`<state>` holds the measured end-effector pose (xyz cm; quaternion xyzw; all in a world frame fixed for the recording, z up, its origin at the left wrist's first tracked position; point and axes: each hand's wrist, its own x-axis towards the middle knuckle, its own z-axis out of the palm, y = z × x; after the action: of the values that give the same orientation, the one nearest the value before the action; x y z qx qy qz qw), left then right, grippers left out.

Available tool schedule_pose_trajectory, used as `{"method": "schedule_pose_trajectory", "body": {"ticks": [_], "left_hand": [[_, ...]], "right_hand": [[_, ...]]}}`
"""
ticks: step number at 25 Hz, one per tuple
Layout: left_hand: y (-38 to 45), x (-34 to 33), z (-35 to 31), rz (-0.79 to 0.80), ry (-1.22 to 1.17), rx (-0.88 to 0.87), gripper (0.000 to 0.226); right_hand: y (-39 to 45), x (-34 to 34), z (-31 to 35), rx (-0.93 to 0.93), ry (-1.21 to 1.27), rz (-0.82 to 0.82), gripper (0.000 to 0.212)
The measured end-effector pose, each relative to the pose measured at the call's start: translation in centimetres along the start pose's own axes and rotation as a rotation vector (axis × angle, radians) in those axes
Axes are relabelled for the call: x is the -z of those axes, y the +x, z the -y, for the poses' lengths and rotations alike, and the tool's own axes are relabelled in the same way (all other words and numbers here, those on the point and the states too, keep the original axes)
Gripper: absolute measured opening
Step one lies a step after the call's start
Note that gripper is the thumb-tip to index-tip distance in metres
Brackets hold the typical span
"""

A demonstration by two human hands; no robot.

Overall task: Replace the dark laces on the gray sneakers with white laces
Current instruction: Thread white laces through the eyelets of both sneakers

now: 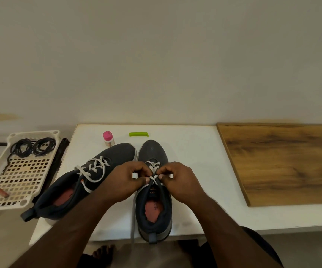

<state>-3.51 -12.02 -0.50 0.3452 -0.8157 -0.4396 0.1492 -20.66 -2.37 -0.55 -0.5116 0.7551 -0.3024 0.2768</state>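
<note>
Hands meet over the tongue of one gray sneaker [153, 200], which stands on the white table [195, 151] with its toe pointing away from the person. The left hand [125, 180] has its fingers curled, and its thumb and fingers pinch the white lace [153, 171] at the top of the lacing. The right hand [179, 180] does the same from the other side, its fingertips pinching the same lace just beside those of the left hand. One end of this lace hangs down from under the left hand, along the side of the shoe and over the near edge of the table.

To the left of the left hand, very near its wrist, lies the second gray sneaker [82, 180], turned at an angle, with a white lace [93, 169] already through its eyelets and the ends loose. Farther left of this shoe is a white perforated tray [20, 176], and in its far part two coiled dark laces [33, 147] lie side by side. A small reddish object [3, 193] lies in the near part of the tray.

Beyond the hands, near the far edge of the table, stand a small bottle with a pink cap [109, 139] and a green plastic piece [138, 134]. Well to the right of the right hand lies a wooden board [282, 161].
</note>
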Motion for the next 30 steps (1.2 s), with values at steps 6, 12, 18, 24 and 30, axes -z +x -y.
{"method": "schedule_pose_trajectory", "body": {"ticks": [6, 12, 18, 24, 30], "left_hand": [[0.1, -0.5, 0.0, -0.043, 0.041, -0.066, 0.017], [0.2, -0.3, 0.0, -0.037, 0.013, 0.005, 0.018], [0.2, -0.5, 0.1, -0.044, 0.062, -0.047, 0.019], [0.2, -0.2, 0.1, -0.026, 0.024, 0.007, 0.019], [0.3, -0.4, 0.0, -0.058, 0.055, -0.041, 0.017]], "right_hand": [[0.2, -0.5, 0.0, 0.023, -0.071, 0.03, 0.013], [-0.1, 0.4, -0.1, 0.005, 0.062, 0.038, 0.019], [0.0, -0.3, -0.1, 0.028, 0.049, -0.005, 0.014], [0.0, -0.1, -0.6, -0.029, 0.067, 0.03, 0.013], [0.4, -0.1, -0.7, -0.027, 0.079, -0.036, 0.009]]}}
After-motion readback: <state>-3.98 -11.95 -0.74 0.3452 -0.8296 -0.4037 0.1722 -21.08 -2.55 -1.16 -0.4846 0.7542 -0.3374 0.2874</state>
